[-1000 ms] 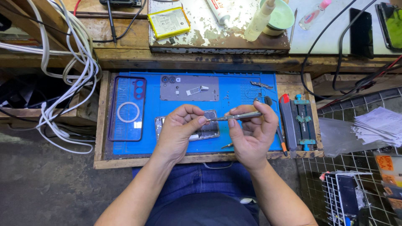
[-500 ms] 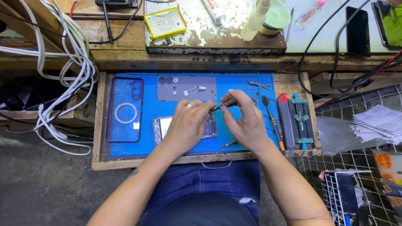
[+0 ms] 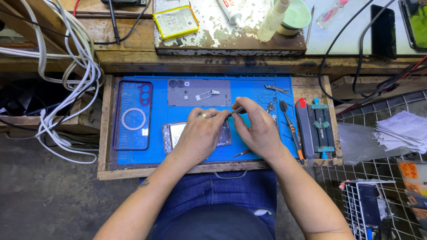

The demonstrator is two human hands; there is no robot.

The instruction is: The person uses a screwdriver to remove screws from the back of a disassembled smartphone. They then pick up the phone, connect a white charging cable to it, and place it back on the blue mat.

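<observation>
Two hands at the opened phone (image 3: 178, 133): your left hand (image 3: 200, 133) steadies it, your right hand (image 3: 258, 129) pinches tweezers (image 3: 238, 109); seating parts demands precision.

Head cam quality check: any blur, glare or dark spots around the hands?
Head view: sharp and evenly lit over the blue mat; left hand and right hand show no motion blur; soft shadows beneath them hide most of the opened phone; floor at lower left is dim; straight bench edges bow slightly near the frame borders.
</observation>
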